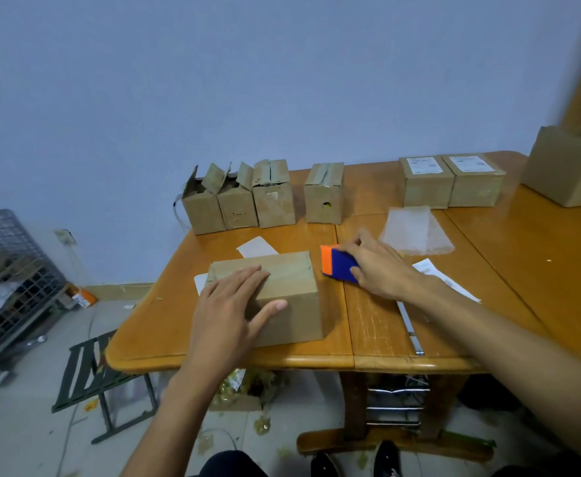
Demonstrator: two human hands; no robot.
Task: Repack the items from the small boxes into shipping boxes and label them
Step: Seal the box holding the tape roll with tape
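Observation:
A closed brown shipping box point(292, 280) lies on the wooden table point(378, 325) near its front edge. My left hand point(234, 304) rests flat on the box top, fingers spread, thumb over its front face. To the right, my right hand point(375, 266) grips a blue and orange tape dispenser point(337, 265) lying on the table beside the box. Several small worn boxes point(240, 197) stand in a row at the back, some with open flaps, and one point(324, 194) stands apart. Two sealed labelled boxes point(450, 180) stand at the back right.
A bubble-wrap sheet point(416, 230) and paper slips point(443, 280) lie right of my hand; white label papers point(256, 246) lie behind the box. A larger open carton point(567, 166) is at far right. A wire cage point(10, 270) and folded stool point(99, 373) stand on the floor left.

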